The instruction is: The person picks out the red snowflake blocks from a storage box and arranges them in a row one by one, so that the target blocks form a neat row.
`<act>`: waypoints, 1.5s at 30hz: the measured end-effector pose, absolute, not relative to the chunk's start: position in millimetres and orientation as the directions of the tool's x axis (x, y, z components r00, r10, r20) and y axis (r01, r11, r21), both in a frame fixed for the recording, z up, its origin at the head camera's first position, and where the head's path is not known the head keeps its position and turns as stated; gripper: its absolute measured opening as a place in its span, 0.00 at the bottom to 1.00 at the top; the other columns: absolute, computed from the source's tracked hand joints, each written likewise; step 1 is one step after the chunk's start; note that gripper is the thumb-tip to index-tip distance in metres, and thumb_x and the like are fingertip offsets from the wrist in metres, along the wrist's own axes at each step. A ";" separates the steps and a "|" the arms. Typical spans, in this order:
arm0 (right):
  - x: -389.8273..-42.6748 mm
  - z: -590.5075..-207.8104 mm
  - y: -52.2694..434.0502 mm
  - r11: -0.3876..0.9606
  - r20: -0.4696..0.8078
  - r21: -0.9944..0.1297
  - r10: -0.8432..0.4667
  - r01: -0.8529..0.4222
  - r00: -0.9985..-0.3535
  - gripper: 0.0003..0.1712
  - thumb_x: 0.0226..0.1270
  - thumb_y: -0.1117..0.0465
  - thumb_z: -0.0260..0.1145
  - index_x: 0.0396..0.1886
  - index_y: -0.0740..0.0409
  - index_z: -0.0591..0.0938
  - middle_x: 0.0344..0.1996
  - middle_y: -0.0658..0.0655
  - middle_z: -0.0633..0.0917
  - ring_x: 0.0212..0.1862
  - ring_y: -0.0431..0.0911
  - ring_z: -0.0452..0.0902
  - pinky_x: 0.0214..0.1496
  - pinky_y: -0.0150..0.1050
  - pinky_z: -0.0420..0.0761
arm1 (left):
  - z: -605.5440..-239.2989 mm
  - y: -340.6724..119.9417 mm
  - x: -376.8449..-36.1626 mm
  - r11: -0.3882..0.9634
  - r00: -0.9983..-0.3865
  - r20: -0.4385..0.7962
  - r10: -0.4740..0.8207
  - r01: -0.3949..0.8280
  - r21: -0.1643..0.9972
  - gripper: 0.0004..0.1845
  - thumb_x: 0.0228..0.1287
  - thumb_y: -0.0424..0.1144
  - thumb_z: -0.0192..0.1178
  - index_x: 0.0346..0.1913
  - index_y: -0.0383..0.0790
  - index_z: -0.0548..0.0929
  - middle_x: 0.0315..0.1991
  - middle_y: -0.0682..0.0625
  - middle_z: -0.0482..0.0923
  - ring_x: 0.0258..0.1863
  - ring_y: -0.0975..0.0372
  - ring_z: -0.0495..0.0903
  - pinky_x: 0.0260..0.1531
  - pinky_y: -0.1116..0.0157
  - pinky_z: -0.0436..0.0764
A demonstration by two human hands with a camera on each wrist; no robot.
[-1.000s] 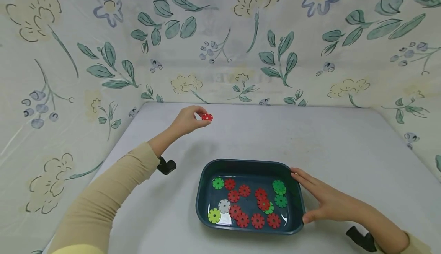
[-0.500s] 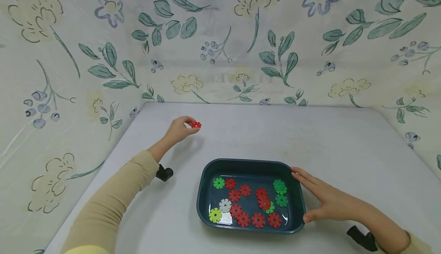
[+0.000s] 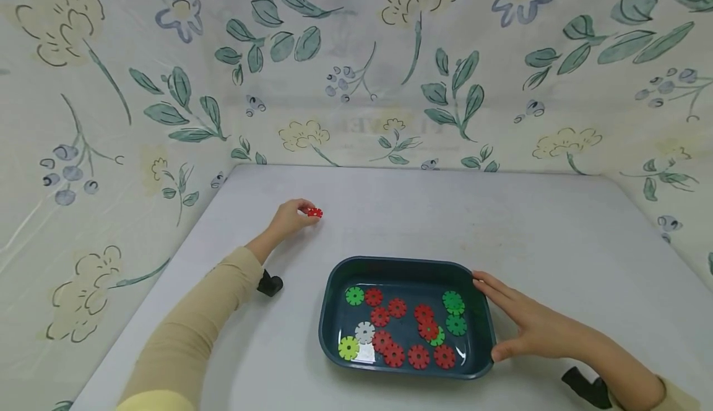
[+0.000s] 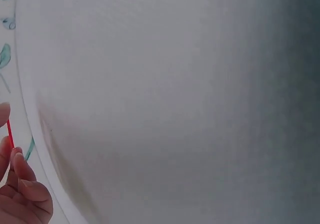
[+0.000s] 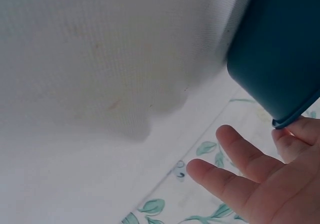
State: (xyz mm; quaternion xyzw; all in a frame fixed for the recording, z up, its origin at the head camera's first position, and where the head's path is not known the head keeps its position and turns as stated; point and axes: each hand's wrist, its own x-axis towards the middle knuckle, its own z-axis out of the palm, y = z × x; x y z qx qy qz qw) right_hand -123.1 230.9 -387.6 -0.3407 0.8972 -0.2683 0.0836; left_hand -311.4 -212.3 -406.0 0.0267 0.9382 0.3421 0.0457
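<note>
My left hand [image 3: 285, 220] pinches a small red notched plastic disc [image 3: 315, 213] between thumb and fingers, low over the far left part of the table. In the left wrist view the disc [image 4: 10, 134] shows edge-on as a thin red strip at the fingertips. A dark teal tray [image 3: 412, 261] stands at the front middle, holding several notched discs: red, green, one yellow-green [image 3: 348, 348] and one white [image 3: 364, 333]. My right hand [image 3: 537, 327] rests at the tray's right rim with fingers spread and mostly straight; the right wrist view shows fingertips touching that rim [image 5: 292, 120].
The white table [image 3: 501, 225] reaches back to a flower-printed curtain [image 3: 356, 77] that also hangs along both sides. Black wrist mounts [image 3: 270, 283] sit on both forearms, low beside the table surface.
My left hand has come down and slightly left toward the table with the red disc still pinched. The right hand and tray have kept their place.
</note>
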 end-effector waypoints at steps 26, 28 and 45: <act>-123.4 -385.7 231.1 0.621 0.050 -0.512 -0.669 -0.594 -0.742 0.58 0.43 0.45 0.73 0.71 0.56 0.52 0.71 0.52 0.52 0.63 0.16 0.34 0.49 0.57 0.74 | -416.8 -219.9 -323.4 0.804 -0.971 -0.224 0.085 -0.065 0.591 0.21 0.60 0.40 0.61 0.55 0.35 0.74 0.49 0.39 0.72 0.46 0.52 0.69 0.48 0.60 0.72; -123.7 -385.9 231.1 0.620 0.051 -0.509 -0.670 -0.596 -0.741 0.58 0.43 0.45 0.73 0.71 0.57 0.52 0.71 0.52 0.52 0.63 0.16 0.34 0.49 0.57 0.74 | -412.4 -220.7 -323.4 0.805 -0.968 -0.231 0.095 -0.062 0.590 0.23 0.60 0.41 0.60 0.57 0.35 0.72 0.49 0.39 0.71 0.45 0.53 0.69 0.45 0.61 0.73; -123.9 -385.8 231.5 0.625 0.050 -0.495 -0.673 -0.604 -0.738 0.59 0.43 0.46 0.73 0.71 0.58 0.53 0.70 0.59 0.54 0.63 0.15 0.32 0.50 0.55 0.74 | -313.6 -161.7 -284.3 0.675 -0.945 0.118 0.304 0.301 0.674 0.22 0.59 0.45 0.61 0.55 0.43 0.74 0.45 0.46 0.77 0.35 0.56 0.73 0.30 0.67 0.75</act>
